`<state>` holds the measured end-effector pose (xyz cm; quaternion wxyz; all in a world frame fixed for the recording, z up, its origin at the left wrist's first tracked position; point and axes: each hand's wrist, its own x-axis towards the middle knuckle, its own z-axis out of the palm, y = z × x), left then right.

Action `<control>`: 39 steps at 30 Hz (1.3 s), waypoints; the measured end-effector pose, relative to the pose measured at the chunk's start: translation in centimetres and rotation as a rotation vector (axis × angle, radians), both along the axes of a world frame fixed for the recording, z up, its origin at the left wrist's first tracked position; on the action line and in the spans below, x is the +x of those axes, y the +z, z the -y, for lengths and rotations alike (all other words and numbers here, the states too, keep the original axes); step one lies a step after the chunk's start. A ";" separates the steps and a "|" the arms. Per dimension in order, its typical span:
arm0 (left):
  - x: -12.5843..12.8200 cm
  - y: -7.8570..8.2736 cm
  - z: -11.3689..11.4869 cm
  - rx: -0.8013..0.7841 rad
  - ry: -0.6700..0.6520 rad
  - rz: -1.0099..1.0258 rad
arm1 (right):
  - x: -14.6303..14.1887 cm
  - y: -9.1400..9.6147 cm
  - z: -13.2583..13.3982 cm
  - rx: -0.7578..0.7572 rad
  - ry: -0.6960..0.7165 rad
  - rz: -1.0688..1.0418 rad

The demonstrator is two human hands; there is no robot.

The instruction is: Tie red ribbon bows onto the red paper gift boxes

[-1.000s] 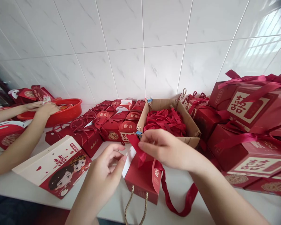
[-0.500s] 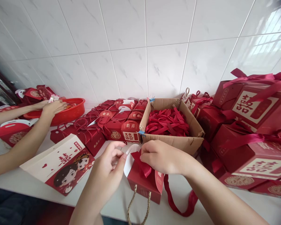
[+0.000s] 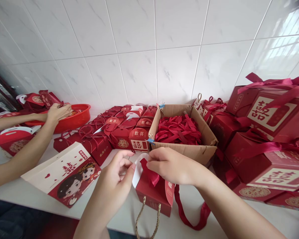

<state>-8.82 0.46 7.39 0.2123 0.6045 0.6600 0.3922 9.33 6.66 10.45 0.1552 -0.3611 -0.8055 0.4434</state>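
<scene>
A small red gift box [image 3: 152,194] with a rope handle stands on the white counter in front of me. My left hand [image 3: 117,181] pinches the white flap at the box's top left. My right hand [image 3: 170,166] is closed on a red ribbon [image 3: 189,212] at the box's top; the ribbon's tail loops down over the counter to the right.
An open cardboard box [image 3: 186,149] full of red ribbons sits just behind. Rows of small red boxes [image 3: 119,127] lie to its left, large ribboned red boxes [image 3: 269,132] to the right. A white-and-red printed box [image 3: 64,172] lies at left. Another person's hands [image 3: 56,113] reach into a red basin [image 3: 76,121].
My view rose slightly and my hands stayed at the box top, the right hand drawing the ribbon closer to the flap. The other person's hands shifted over the red basin.
</scene>
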 end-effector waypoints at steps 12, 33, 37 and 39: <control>0.2 0.1 0.2 -0.004 -0.009 0.021 | -0.6 -0.8 -0.1 0.007 0.019 -0.014; 1.0 0.3 -1.2 0.091 0.031 0.307 | -0.6 -0.1 0.1 0.341 -0.116 0.067; 0.4 0.7 -1.2 0.284 0.111 0.740 | 2.0 2.2 1.8 0.420 -0.227 0.026; -0.1 1.1 -1.1 0.346 0.115 0.919 | 3.8 3.3 3.2 0.400 -0.235 -0.020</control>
